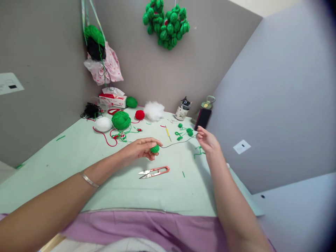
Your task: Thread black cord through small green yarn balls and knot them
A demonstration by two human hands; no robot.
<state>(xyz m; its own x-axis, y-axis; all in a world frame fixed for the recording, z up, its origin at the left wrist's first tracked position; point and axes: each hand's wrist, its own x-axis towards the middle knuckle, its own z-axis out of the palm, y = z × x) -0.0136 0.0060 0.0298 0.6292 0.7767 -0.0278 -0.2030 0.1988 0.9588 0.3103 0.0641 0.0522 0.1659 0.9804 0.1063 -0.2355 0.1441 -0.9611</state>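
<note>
My left hand (144, 147) is closed around a small green crocheted ball (155, 149), above the middle of the table. From this ball a thin black yarn (175, 143) runs to the right, up to my raised right hand (207, 139). The fingers of that hand are pinched together on the yarn's far end; whether a needle is also in them is too small to see. Below my left hand lie orange-handled thread snips (154, 172), blades pointing left. A yellow-handled crochet hook (168, 132) rests on the table beyond the yarn.
Several small green crocheted pieces (189, 132) lie near my right hand. Behind them a phone (203, 119) leans on a bottle (208, 102). Green yarn (121, 120), white yarn (103, 124), red yarn (140, 114) and white stuffing (154, 111) sit toward the back. Walls enclose the table (118, 196).
</note>
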